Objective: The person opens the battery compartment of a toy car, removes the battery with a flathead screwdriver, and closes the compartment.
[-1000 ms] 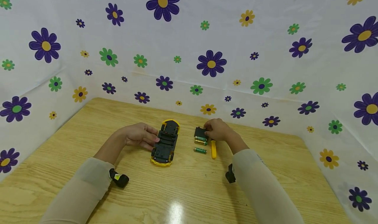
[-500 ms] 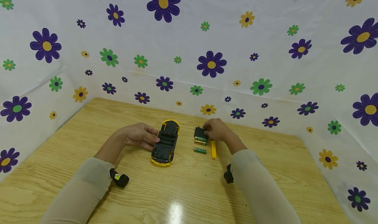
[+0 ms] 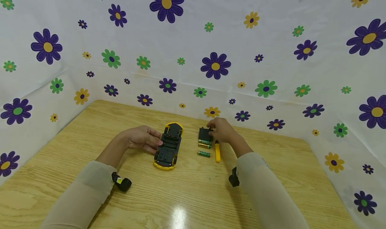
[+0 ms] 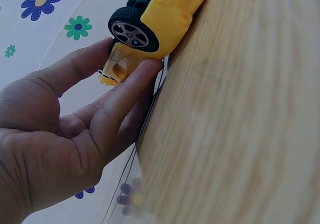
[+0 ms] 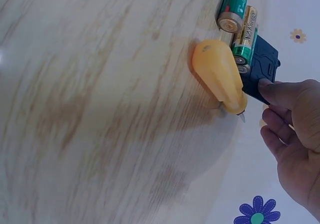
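My left hand [image 3: 144, 140] holds a yellow toy car [image 3: 169, 148] by its left side, thumb at the edge of the underside. The car lies wheels up, its battery compartment uncovered. In the left wrist view, fingers and thumb [image 4: 85, 63] grip the yellow body beside a black wheel [image 4: 129, 31]. My right hand [image 3: 222, 131] pinches a black battery cover [image 3: 205, 134] at its right edge; in the right wrist view the thumb lies on the cover [image 5: 262, 66]. Green-and-gold batteries [image 3: 204, 144] lie against the cover's near edge, with another green battery [image 3: 203, 154] closer to me.
A yellow-handled screwdriver [image 3: 217, 152] lies right of the batteries, just below the right hand. The wooden table [image 3: 181, 195] reaches back to a flower-patterned cloth [image 3: 187, 38] that hangs behind it and at both sides.
My right hand has moved slightly away from me with the battery cover, and more of the cover shows above the batteries. The left hand and the car stay put.
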Tool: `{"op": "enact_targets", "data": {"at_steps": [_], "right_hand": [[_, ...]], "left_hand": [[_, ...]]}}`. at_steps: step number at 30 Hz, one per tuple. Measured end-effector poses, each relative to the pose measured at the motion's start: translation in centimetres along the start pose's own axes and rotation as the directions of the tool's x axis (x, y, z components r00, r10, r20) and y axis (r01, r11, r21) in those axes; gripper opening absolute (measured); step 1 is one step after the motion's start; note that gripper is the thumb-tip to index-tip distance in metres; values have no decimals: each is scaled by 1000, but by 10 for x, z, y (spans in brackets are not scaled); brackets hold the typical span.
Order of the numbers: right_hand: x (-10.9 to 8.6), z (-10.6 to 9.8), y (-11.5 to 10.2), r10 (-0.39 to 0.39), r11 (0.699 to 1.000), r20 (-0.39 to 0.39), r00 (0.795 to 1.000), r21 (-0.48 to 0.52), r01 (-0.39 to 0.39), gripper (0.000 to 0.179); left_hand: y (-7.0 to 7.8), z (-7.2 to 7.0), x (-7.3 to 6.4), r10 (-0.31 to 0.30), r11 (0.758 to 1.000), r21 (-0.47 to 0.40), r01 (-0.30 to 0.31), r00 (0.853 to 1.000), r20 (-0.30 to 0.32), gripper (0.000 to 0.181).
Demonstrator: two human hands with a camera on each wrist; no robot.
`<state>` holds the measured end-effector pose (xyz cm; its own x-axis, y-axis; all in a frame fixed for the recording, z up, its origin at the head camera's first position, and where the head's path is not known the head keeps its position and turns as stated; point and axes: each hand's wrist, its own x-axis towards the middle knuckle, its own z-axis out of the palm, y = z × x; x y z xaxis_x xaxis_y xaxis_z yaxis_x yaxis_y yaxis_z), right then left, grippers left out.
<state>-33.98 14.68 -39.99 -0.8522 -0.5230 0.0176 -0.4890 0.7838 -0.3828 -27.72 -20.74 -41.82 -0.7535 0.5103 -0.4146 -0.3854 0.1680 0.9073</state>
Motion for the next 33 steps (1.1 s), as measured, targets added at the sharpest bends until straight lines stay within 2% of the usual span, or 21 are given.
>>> {"op": "enact_targets", "data": {"at_steps": [12,17,23,33], "right_hand": [[-3,-7,-1,-21,1000,8,1000,4,21,18],[-5,-10,-4,-5,1000,9,1000,11,5,15],[-8,-11,-7,-35,999,2,999,23,35,11],[-10,-17,-9,-5,998,-1,1000,70,5,15]], "left_hand": [[0,0,1,0,1000,5,0,1000,-3,63],[0,-1,1,-3,1000,7,3,1000,-7,67],[-1,-3,1,1,1000,13,-1,1000,-3,70],[-2,-2,1,5,1000,7,-5,1000,-2,70]]}}
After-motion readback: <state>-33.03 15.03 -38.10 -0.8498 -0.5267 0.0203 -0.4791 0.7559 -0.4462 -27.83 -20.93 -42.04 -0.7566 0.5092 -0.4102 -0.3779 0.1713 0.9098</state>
